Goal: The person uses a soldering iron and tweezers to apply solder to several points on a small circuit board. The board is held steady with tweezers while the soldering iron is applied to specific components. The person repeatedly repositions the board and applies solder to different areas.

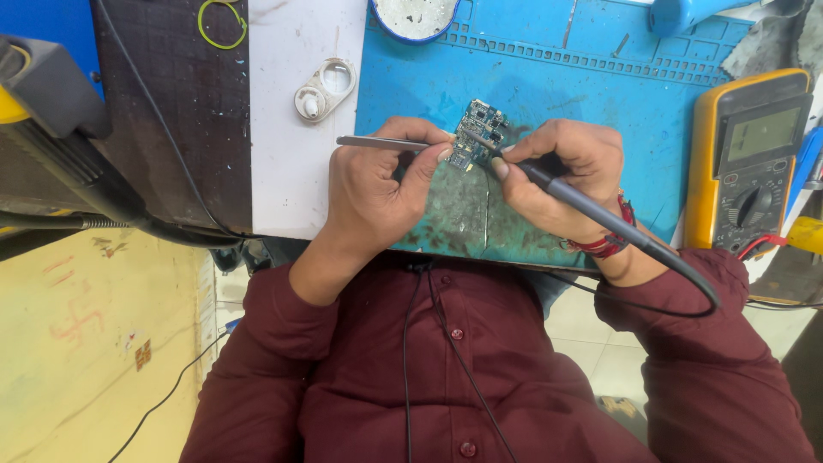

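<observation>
- A small blue circuit board is held tilted above the blue work mat, between the two hands and close to the near edge of the bench.
- The left hand is closed around metal tweezers, pinched between thumb and forefinger; their tips lie hidden at the board's left edge, so whether they clamp the board cannot be told.
- The right hand is closed in a pen-like grip on a dark soldering iron, whose thin tip is laid against the component side of the board near its middle.
- The iron's cable is seen trailing off past the right wrist, where a red thread bracelet is worn.
- A yellow multimeter is set at the right of the mat, its probes not in hand.
- A white plastic fitting lies on the white strip left of the mat, and a round dish at the mat's far edge.
- Work on the board is judged to be mid-way: tip contact has been made, yet no joint can be seen as finished, no solder wire is in view, and the board remains off the mat.
</observation>
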### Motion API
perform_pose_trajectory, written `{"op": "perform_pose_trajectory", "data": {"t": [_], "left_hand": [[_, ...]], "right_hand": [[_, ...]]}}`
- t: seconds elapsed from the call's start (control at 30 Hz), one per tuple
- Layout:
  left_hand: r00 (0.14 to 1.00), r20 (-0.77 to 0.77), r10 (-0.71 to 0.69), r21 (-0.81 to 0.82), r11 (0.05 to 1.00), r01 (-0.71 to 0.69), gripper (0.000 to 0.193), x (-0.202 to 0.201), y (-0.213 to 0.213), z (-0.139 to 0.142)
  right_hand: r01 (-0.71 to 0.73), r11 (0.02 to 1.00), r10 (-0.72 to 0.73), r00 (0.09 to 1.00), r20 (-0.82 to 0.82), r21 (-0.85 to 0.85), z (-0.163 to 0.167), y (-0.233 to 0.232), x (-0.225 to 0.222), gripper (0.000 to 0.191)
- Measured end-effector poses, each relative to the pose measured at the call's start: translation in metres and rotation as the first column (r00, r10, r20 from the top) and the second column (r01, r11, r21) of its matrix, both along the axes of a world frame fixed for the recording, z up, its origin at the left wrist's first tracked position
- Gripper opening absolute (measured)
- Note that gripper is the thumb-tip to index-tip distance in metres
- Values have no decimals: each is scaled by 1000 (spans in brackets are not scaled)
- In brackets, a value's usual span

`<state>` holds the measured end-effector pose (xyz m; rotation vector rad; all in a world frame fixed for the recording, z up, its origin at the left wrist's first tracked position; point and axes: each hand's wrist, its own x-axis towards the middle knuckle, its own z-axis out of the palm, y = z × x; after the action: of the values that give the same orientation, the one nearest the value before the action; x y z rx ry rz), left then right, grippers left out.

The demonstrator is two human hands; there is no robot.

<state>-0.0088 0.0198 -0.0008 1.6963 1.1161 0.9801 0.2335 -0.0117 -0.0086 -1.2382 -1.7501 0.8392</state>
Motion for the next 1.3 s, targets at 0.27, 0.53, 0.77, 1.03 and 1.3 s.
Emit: {"op": "perform_pose_trajectory", "data": {"t": [0.27, 0.53, 0.77, 1.03, 1.3], "left_hand": [[1000, 7, 2, -5, 1000, -2, 8, 1, 0, 0], [1000, -12, 11, -14, 1000, -11, 9, 1, 0, 1], [1000, -10, 1, -9, 1000, -1, 9, 0, 1, 2], [998, 61, 29, -50, 998, -26, 10, 1, 0, 0], [988, 151, 42, -153, 988, -18, 12, -3, -4, -8]], "right_hand": [[-6, 1000, 6, 1000, -1, 0, 0, 1, -1, 14], [-6, 1000, 6, 1000, -3, 3, 1, 1, -2, 14], [5, 1000, -4, 1000, 1, -22, 3, 1, -3, 13], [66, 994, -70, 996, 48, 86, 14, 7, -14, 14], [75, 968, -181, 870, 459, 239, 21, 8, -33, 68]]}}
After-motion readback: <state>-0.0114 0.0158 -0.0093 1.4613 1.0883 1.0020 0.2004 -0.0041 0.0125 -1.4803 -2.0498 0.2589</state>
